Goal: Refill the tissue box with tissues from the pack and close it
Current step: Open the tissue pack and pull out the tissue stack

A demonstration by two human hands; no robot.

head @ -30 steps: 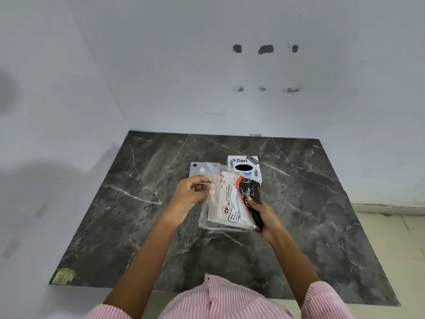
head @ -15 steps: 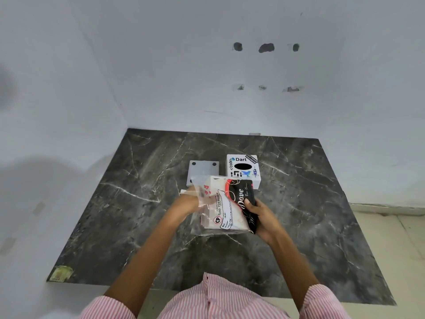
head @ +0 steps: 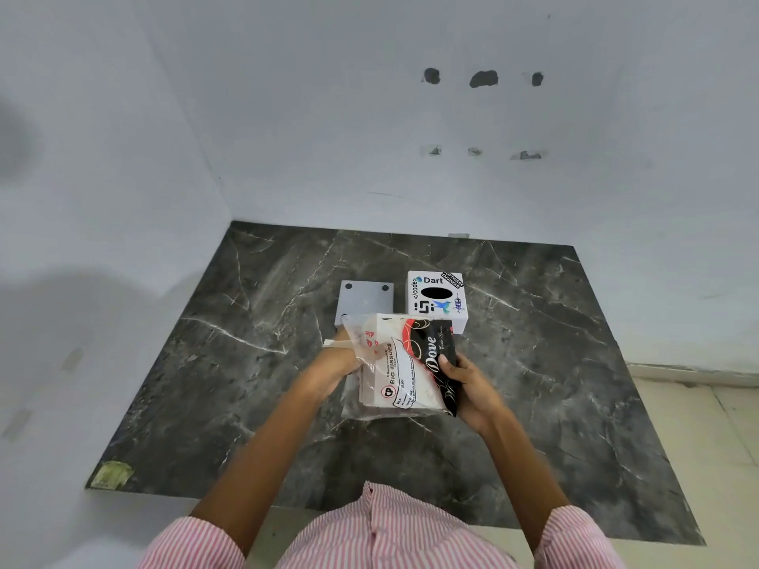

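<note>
two hands (head: 472,388) gripping tissue pack (head: 404,363), tissue box (head: 436,299) just behind

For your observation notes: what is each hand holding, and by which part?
Both hold the clear plastic tissue pack above the counter: right hand grips its dark printed right edge; left hand is at its open left end.

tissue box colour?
White, with stickers and a black oval slot on top. Head view, behind the held pack.
</note>
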